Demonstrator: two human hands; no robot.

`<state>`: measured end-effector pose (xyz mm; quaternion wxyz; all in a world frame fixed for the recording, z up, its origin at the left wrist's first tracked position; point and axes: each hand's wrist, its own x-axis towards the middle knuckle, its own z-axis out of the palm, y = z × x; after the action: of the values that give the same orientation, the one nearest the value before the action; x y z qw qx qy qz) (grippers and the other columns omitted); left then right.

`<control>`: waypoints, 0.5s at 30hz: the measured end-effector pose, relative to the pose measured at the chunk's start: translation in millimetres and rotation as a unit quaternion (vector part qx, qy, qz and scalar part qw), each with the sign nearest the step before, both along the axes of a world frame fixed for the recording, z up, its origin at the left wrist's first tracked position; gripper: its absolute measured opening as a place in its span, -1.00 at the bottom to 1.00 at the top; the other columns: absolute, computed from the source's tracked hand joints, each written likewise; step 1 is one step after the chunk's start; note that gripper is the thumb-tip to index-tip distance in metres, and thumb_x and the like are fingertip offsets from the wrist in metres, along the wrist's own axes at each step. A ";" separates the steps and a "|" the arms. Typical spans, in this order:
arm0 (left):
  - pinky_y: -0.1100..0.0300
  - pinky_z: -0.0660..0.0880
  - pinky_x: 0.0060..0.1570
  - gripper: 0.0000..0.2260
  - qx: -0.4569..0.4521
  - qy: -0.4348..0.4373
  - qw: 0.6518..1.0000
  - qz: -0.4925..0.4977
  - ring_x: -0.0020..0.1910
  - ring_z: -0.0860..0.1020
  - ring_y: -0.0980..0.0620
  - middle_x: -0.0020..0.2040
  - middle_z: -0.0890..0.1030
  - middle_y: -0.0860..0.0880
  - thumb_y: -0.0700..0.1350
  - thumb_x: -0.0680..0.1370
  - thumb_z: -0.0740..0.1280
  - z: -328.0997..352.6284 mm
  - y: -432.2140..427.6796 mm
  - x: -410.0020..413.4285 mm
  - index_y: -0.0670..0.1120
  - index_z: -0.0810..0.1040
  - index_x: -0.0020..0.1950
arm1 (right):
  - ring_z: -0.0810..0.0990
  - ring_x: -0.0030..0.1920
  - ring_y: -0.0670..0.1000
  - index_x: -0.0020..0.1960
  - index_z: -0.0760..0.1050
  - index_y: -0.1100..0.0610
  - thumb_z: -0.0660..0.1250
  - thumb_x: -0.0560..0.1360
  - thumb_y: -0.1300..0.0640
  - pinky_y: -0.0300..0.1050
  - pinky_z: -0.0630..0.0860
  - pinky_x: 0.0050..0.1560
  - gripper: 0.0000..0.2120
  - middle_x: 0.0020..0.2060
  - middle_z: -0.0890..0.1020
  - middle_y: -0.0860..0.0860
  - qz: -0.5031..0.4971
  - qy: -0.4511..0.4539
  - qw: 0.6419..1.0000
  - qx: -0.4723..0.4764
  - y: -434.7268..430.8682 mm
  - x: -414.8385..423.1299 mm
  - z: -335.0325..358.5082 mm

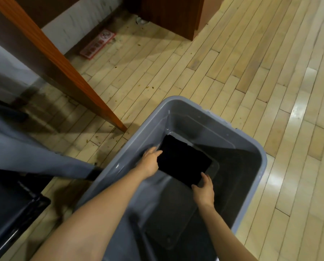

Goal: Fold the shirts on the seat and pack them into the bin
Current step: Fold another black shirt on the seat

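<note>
Low inside the grey bin point(195, 127), toward its far end, lies the folded black shirt point(185, 162), the left grip point(150, 159) holding its left edge and the right grip point(203, 189) pinching its near corner.

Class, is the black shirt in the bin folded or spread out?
Folded: the black shirt is a compact rectangle in the bin, left hand and right hand at its edges.
</note>
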<state>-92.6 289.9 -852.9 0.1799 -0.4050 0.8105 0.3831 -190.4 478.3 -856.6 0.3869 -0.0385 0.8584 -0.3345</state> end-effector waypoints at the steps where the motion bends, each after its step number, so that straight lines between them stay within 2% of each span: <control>1: 0.10 0.09 0.46 -0.52 0.005 -0.005 1.000 0.005 0.50 0.14 -0.11 0.53 0.15 -0.15 -0.34 0.57 0.20 3.7 1.8 2.0 -0.14 0.27 0.49 | 0.24 0.47 0.11 0.51 0.21 0.11 0.25 0.56 0.32 -0.11 0.31 0.32 -0.45 0.52 0.16 0.02 0.003 -0.002 1.000 0.004 0.9 1.6 0.7; 3: 0.15 0.15 0.41 -0.56 0.018 -0.006 1.000 0.013 0.46 0.22 -0.11 0.50 0.22 -0.15 -0.29 0.58 0.23 15.2 4.9 8.4 -0.15 0.32 0.46 | 0.27 0.45 0.12 0.50 0.22 0.11 0.25 0.56 0.30 -0.02 0.31 0.39 -0.46 0.50 0.23 0.05 0.008 -0.007 1.000 0.006 -0.1 5.0 5.9; 7: 0.16 0.23 0.34 -0.59 0.027 -0.005 1.000 0.011 0.40 0.31 -0.09 0.43 0.33 -0.12 -0.22 0.59 0.26 52.6 12.1 28.7 -0.10 0.36 0.44 | 0.31 0.43 0.14 0.49 0.24 0.13 0.25 0.57 0.26 0.07 0.32 0.39 -0.49 0.46 0.30 0.10 0.039 -0.007 0.999 -0.009 -14.5 12.0 36.4; 10: 0.20 0.28 0.23 -0.62 0.016 -0.001 1.000 0.023 0.36 0.37 -0.10 0.39 0.40 -0.14 -0.22 0.58 0.27 89.5 16.0 51.4 -0.11 0.41 0.40 | 0.34 0.41 0.15 0.47 0.26 0.17 0.26 0.57 0.25 0.03 0.32 0.38 -0.51 0.43 0.34 0.13 0.107 0.013 0.994 -0.036 -34.1 20.8 69.7; 15: 0.24 0.34 0.22 -0.66 0.001 0.033 0.994 0.106 0.31 0.44 -0.02 0.33 0.48 -0.10 -0.22 0.59 0.23 153.8 21.9 106.7 -0.11 0.43 0.37 | 0.44 0.32 0.13 0.41 0.35 0.17 0.25 0.57 0.20 -0.05 0.37 0.26 -0.59 0.34 0.45 0.13 0.228 0.070 0.966 -0.104 -70.5 56.8 141.5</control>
<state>14.2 311.9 -699.1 0.1119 -0.4760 0.7681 0.4134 -133.5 407.9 -715.0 0.3856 -0.2962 0.8125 -0.3217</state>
